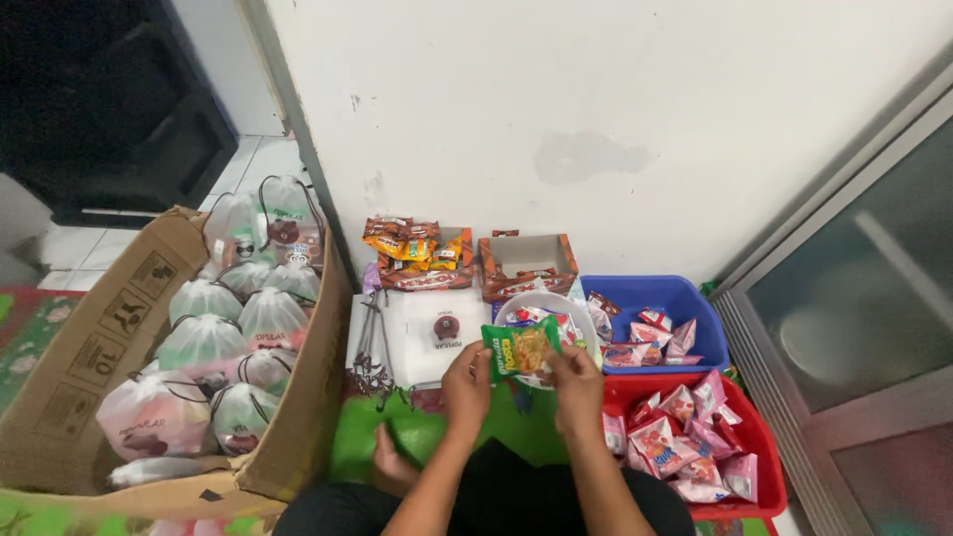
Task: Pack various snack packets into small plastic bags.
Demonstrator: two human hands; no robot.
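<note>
1. Fingers: those of my left hand [467,382] pinch the left edge of a green snack packet [521,349]; those of my right hand [576,382] pinch its right edge. Both are closed on the packet, which hangs flat between them above the near rim of the white bowl [588,328].
2. Step in hand, as I judge it: one packet lifted and held over the bowl. The next move calls for a light grip, since the foil is slick and the contents look brittle.
3. Green snack packet: thin glossy film, rectangular, slightly puffed, with a yellow printed patch at its middle.
4. White bowl: round, smooth, probably plastic, at 12 o'clock from my hands; a few small wrapped sweets lie inside.
5. Blue tub [695,298]: rigid plastic, rectangular, at 2 o'clock; holds pink-and-white sachets.
6. Red tub [759,437]: same make, at 3 o'clock; fuller, with crinkly pink sachets.
7. Brown carton tray [526,253]: printed card, open-topped, at 12 o'clock against the wall; a second tray [422,278] at 11 o'clock is heaped with orange and brown wrappers.
8. White drawstring pouch [437,337]: soft, flat, at 11 o'clock, cords trailing left.
9. Large cardboard box [89,347]: corrugated, flaps open, at 9 o'clock; packed with filled translucent pouches [204,342], cinched at the neck.
</note>
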